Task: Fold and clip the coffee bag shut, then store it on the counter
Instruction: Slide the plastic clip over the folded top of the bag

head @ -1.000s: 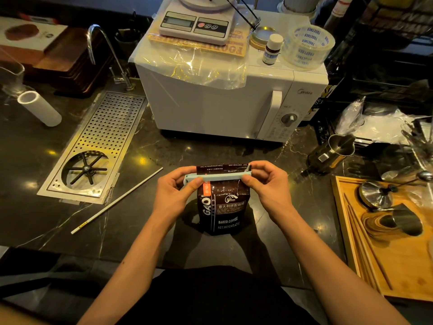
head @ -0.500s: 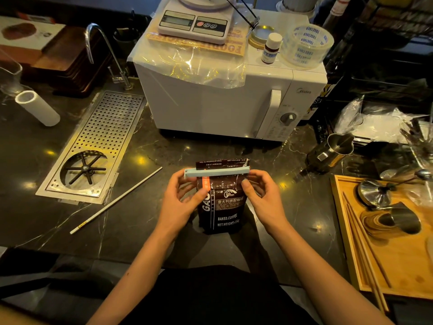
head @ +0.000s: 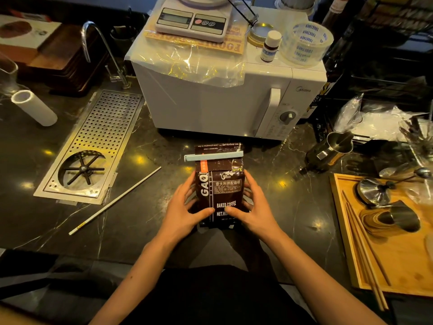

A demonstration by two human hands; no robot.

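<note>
A dark brown coffee bag [head: 221, 184] stands upright on the black marble counter [head: 164, 226], just in front of me. A pale blue clip [head: 213, 157] runs across its folded top, with the bag's flap sticking up above it. My left hand [head: 185, 211] grips the bag's lower left side, thumb on the front. My right hand [head: 255, 207] grips the lower right side the same way. Both hands sit well below the clip.
A white microwave [head: 222, 99] with a scale stands right behind the bag. A perforated drain tray [head: 93, 146] and a thin white stick [head: 114, 201] lie to the left. A steel pitcher [head: 330, 151] and a wooden tray [head: 379, 261] with tools sit at the right.
Both hands have let go of the clip at the bag's top and slid down to hold the bag's lower sides. The bag now stands a little farther from me.
</note>
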